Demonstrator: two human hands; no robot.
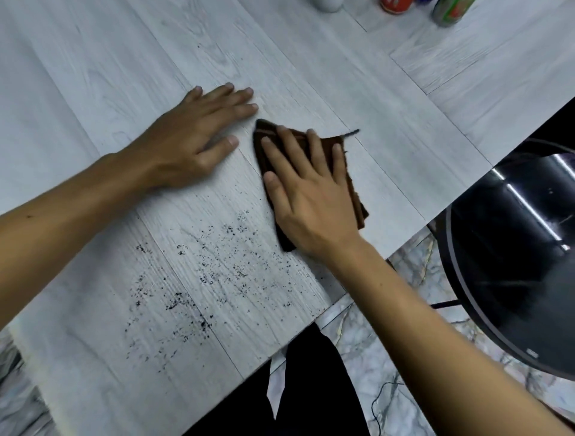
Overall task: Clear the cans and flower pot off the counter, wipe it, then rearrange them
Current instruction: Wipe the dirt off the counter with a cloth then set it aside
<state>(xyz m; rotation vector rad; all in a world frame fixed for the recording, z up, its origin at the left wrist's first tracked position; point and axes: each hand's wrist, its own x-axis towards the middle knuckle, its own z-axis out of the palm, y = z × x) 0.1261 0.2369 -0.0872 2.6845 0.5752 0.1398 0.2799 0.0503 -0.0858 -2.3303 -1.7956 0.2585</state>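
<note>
In the head view the right hand (pixel 311 199) lies flat, fingers straight and spread, pressing a folded brown cloth (pixel 340 149) onto the pale wood-grain counter (pixel 124 77); it pins the cloth rather than clutching it. The left hand (pixel 199 133) rests just beside the cloth, also flat and holding nothing, braced on the surface. A scatter of dark crumbs (pixel 202 274), probably soil, lies nearer the person, between the cloth and the counter's front edge. At the far top of the view, well apart from both hands, stand a red can (pixel 395 4), a green can (pixel 451 11) and a white base that is probably the flower pot (pixel 327 3), all cropped. The likely trouble is this: a stroke toward the edge would push the crumbs onto the marble floor (pixel 373 358) or the black trousers (pixel 311 389). Under a flat palm the cloth may slip or bunch and smear the grains. The left forearm lies near the scatter and could drag through it.
</note>
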